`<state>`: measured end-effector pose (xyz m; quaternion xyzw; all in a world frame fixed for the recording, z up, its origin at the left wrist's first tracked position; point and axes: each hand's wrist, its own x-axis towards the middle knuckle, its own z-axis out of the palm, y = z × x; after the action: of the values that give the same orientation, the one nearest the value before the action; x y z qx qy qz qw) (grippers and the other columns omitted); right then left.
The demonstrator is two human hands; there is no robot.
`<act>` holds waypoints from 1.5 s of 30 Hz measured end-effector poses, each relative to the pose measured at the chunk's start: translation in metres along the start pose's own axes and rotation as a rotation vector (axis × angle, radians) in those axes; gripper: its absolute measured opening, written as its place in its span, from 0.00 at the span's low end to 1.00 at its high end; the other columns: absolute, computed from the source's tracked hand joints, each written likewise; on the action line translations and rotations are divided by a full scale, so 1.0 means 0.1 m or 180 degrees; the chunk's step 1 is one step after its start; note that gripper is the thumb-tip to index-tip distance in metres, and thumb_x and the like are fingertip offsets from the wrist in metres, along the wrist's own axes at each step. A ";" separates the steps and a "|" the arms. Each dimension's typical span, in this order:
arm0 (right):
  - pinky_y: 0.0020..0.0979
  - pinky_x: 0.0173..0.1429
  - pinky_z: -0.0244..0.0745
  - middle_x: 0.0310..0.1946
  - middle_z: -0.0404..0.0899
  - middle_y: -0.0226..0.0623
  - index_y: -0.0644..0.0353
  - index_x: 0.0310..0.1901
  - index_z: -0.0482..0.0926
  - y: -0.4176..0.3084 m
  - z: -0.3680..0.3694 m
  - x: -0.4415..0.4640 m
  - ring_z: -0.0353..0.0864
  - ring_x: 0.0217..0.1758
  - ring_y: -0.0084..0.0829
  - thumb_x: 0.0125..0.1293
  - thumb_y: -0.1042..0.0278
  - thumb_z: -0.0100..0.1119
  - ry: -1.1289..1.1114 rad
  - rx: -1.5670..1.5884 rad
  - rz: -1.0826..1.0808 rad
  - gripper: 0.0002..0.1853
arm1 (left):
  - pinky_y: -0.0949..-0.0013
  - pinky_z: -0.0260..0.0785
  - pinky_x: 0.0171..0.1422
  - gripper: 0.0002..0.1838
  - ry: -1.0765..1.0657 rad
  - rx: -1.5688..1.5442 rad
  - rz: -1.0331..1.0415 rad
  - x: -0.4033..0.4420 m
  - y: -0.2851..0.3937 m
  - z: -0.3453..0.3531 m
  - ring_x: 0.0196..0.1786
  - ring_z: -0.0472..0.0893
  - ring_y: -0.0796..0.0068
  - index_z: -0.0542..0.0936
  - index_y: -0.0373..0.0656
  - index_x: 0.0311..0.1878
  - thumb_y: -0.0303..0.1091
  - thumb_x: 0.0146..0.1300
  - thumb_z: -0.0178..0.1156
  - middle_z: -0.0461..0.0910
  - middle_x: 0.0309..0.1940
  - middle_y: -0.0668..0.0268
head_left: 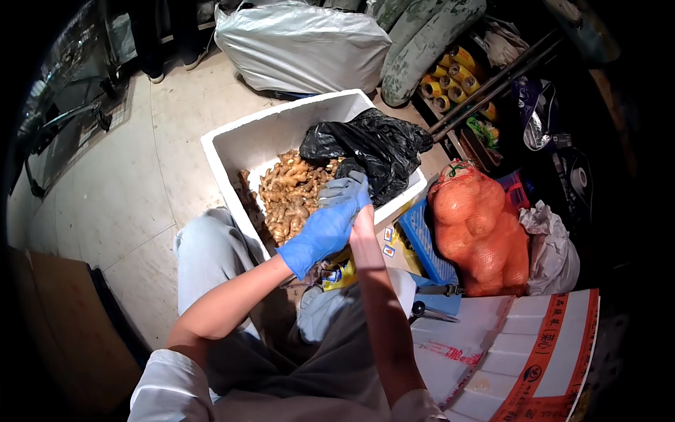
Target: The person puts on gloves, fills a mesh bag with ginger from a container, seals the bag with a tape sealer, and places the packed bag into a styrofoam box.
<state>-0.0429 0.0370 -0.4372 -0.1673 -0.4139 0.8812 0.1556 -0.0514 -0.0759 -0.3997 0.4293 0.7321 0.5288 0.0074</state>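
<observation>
Apparently fitting gloves | left hand (325,228) closed round right hand (354,187), whose own grip I cannot tell | over foam box's (246,144) near edge | best smooth the grey glove (337,193) evenly

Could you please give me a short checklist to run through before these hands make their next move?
1. Left hand gloved: ok, a blue glove reaches its wrist.
2. Right hand fully gloved: cannot tell; its fingers look grey-covered, its wrist is bare, and the left hand hides part of it.
3. Hands apart: not ok, they overlap.
4. Foam box upright and open: ok.
5. Ginger fully uncovered: not ok, a black plastic bag overlaps its right side.
6. Metal tool clear of the hands: ok, it lies apart, beyond the right forearm.
</observation>
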 end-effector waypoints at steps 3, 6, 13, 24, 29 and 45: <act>0.21 0.30 0.71 0.34 0.75 0.37 0.52 0.60 0.57 0.07 -0.16 0.11 0.72 0.25 0.22 0.67 0.49 0.37 0.0306 -0.0482 -0.0500 0.24 | 0.57 0.68 0.36 0.15 -0.0508 0.0161 -0.0300 0.03 -0.06 0.13 0.35 0.75 0.48 0.68 0.47 0.48 0.34 0.56 0.49 0.75 0.33 0.51; 0.22 0.27 0.68 0.27 0.74 0.34 0.57 0.55 0.63 0.12 -0.08 0.07 0.70 0.22 0.23 0.67 0.52 0.37 0.0621 -0.0281 -0.0165 0.21 | 0.56 0.67 0.35 0.15 -0.0099 0.0226 -0.0152 0.04 -0.07 0.13 0.34 0.75 0.48 0.68 0.46 0.48 0.34 0.56 0.50 0.75 0.31 0.51; 0.27 0.28 0.73 0.24 0.77 0.39 0.66 0.40 0.74 0.07 -0.09 0.12 0.74 0.22 0.29 0.65 0.42 0.32 0.0338 -0.0343 0.0477 0.31 | 0.56 0.67 0.37 0.14 -0.0217 0.0305 -0.0472 -0.01 -0.20 0.21 0.35 0.74 0.47 0.68 0.44 0.46 0.31 0.56 0.50 0.74 0.34 0.50; 0.38 0.50 0.71 0.50 0.69 0.52 0.54 0.55 0.58 0.00 -0.09 0.09 0.73 0.48 0.41 0.66 0.43 0.29 -0.1307 0.0750 0.0213 0.26 | 0.60 0.68 0.31 0.27 -0.0141 0.0406 0.0030 -0.08 0.11 0.03 0.29 0.75 0.52 0.67 0.45 0.52 0.22 0.44 0.55 0.73 0.27 0.54; 0.36 0.49 0.71 0.49 0.69 0.48 0.57 0.56 0.58 0.06 -0.12 0.00 0.72 0.49 0.37 0.64 0.40 0.29 -0.0427 -0.0217 0.0323 0.30 | 0.61 0.69 0.30 0.27 0.0002 0.0582 0.0188 -0.10 0.07 0.03 0.29 0.76 0.53 0.67 0.44 0.53 0.23 0.44 0.55 0.75 0.27 0.54; 0.23 0.46 0.66 0.47 0.70 0.36 0.61 0.57 0.63 -0.24 0.30 -0.14 0.70 0.46 0.25 0.67 0.48 0.34 -0.0413 -0.1439 -0.0232 0.27 | 0.80 0.56 0.29 0.16 0.0603 -0.2097 -0.1790 0.27 0.02 -0.35 0.27 0.61 0.87 0.69 0.41 0.35 0.44 0.56 0.58 0.65 0.24 0.77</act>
<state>-0.0398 0.0258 -0.3982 -0.1259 -0.6155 0.7688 0.1190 -0.0834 -0.0852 -0.3708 0.1378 0.6103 0.7484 0.2203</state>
